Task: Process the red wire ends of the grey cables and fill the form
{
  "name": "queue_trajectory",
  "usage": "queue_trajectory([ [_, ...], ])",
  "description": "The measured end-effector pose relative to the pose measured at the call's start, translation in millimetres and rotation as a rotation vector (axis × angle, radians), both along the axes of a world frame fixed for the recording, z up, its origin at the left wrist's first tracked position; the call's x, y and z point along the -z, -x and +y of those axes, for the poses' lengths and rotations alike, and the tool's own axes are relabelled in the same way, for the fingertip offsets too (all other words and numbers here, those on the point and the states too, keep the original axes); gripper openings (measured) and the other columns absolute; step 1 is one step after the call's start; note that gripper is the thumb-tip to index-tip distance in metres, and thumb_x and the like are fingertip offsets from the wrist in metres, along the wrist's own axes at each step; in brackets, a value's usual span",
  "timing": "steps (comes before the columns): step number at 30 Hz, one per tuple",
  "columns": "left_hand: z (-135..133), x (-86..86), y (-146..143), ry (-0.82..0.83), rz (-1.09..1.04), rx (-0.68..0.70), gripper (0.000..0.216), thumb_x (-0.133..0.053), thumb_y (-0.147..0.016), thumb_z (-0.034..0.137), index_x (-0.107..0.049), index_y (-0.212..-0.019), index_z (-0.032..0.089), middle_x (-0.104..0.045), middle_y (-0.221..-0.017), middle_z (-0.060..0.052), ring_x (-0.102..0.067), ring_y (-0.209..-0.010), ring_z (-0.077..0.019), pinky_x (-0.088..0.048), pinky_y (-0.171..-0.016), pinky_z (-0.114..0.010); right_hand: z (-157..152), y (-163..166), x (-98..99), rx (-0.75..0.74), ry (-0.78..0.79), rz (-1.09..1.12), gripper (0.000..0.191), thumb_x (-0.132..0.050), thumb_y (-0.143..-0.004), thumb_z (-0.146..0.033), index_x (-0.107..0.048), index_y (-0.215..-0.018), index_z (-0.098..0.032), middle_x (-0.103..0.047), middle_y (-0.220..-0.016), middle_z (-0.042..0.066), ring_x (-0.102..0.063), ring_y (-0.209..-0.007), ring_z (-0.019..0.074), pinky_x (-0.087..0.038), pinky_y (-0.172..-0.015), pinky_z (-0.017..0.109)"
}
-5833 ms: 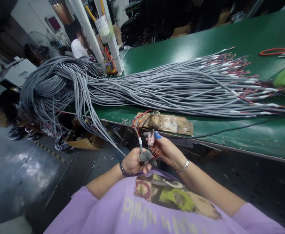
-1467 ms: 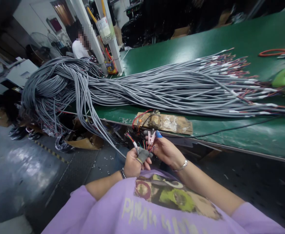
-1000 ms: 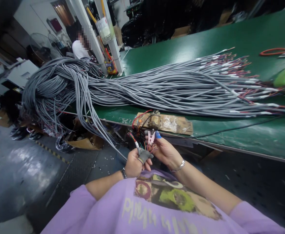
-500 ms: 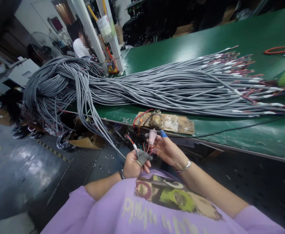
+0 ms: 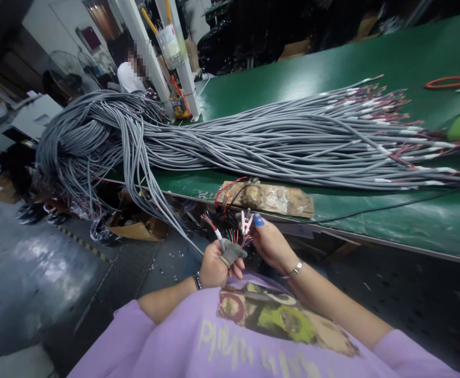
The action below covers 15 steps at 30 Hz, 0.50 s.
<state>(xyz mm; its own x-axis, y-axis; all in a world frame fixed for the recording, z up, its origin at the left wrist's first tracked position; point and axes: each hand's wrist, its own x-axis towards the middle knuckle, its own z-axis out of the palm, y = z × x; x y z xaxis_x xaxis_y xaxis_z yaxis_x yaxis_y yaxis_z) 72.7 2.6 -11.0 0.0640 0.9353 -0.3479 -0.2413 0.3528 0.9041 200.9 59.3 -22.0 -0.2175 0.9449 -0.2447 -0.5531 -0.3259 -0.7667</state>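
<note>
My left hand (image 5: 215, 266) is closed round the end of a grey cable (image 5: 182, 231), with a grey finger cover on the thumb. Thin coloured wires (image 5: 233, 236) fan up out of that cable end. My right hand (image 5: 269, 242) is closed on a small pink clip (image 5: 246, 222) held just above the wire tips; a blue cover sits on one fingertip. Both hands are in front of my chest, just below the edge of the green table (image 5: 418, 220). A red and black lead (image 5: 225, 191) runs from the clip area up to a brown board.
A big bundle of grey cables (image 5: 253, 142) lies across the green table and spills off its left end to the floor. A worn brown board (image 5: 269, 197) sits at the table edge. White posts (image 5: 151, 58) and a seated person (image 5: 125, 76) are behind. Cardboard box (image 5: 135, 231) below.
My right hand shifted slightly, bringing the pink clip down closer to the fanned wire tips. The left hand keeps its grip on the cable end.
</note>
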Motion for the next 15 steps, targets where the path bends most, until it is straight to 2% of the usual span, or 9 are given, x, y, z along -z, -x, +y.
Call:
queue_trajectory([
  [4, 3.6, -3.9, -4.6, 0.038, -0.027, -0.018, 0.056, -0.078, -0.050, 0.064, -0.054, -0.063, 0.016, -0.060, -0.044, 0.001, -0.049, -0.028, -0.0080, -0.021, -0.027, -0.014, 4.5, 2.2, 3.8, -0.130, 0.122, 0.190, 0.041, -0.082, -0.057, -0.056, -0.071, -0.077, -0.022, -0.067, -0.070, 0.000, -0.051, -0.059, 0.0131, -0.044, -0.057, 0.027],
  [10, 5.2, -9.3, -7.3, 0.076, -0.011, -0.036, 0.055, -0.079, -0.047, 0.063, -0.052, -0.061, 0.016, -0.058, -0.043, 0.002, -0.048, -0.027, -0.0072, -0.020, -0.028, -0.015, 9.6, 2.7, 13.4, -0.091, 0.168, 0.288, 0.038, -0.089, -0.047, -0.047, -0.071, -0.071, -0.023, -0.068, -0.067, -0.002, -0.053, -0.060, 0.0121, -0.046, -0.057, 0.024],
  [15, 7.0, -7.8, -6.8, 0.090, 0.028, -0.026, 0.054, -0.078, -0.049, 0.062, -0.052, -0.061, 0.017, -0.058, -0.043, 0.002, -0.048, -0.027, -0.0079, -0.018, -0.028, -0.016, 9.0, 2.0, 17.6, -0.107, 0.152, 0.290, 0.033, -0.084, -0.058, -0.049, -0.071, -0.074, -0.023, -0.068, -0.067, -0.002, -0.056, -0.061, 0.0122, -0.048, -0.057, 0.024],
])
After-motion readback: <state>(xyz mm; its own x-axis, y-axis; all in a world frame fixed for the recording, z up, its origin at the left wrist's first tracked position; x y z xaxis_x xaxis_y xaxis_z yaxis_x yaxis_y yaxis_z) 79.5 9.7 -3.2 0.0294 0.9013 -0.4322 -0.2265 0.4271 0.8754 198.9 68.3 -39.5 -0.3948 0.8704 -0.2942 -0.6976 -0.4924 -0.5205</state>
